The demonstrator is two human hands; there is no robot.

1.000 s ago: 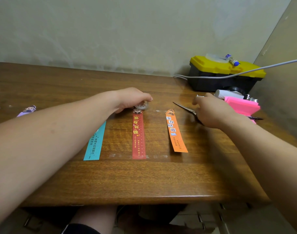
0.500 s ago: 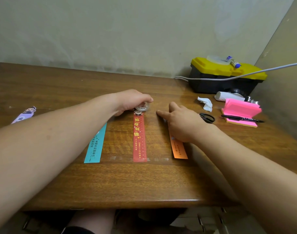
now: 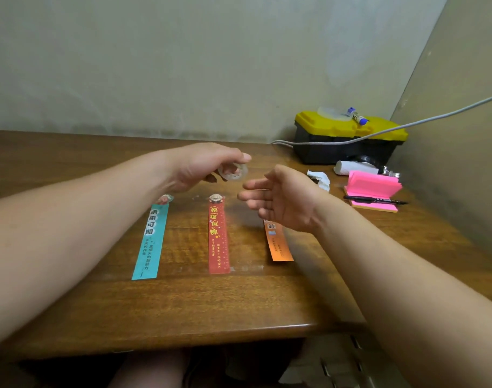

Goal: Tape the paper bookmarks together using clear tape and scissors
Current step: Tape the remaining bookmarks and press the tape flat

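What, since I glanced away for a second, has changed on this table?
The left hand lifted the tape roll off the table by the top of the red bookmark and holds it raised. The right hand let go of the scissors, pressed the orange bookmark, then rose open toward the roll. All three bookmarks, the teal bookmark included, stayed put.
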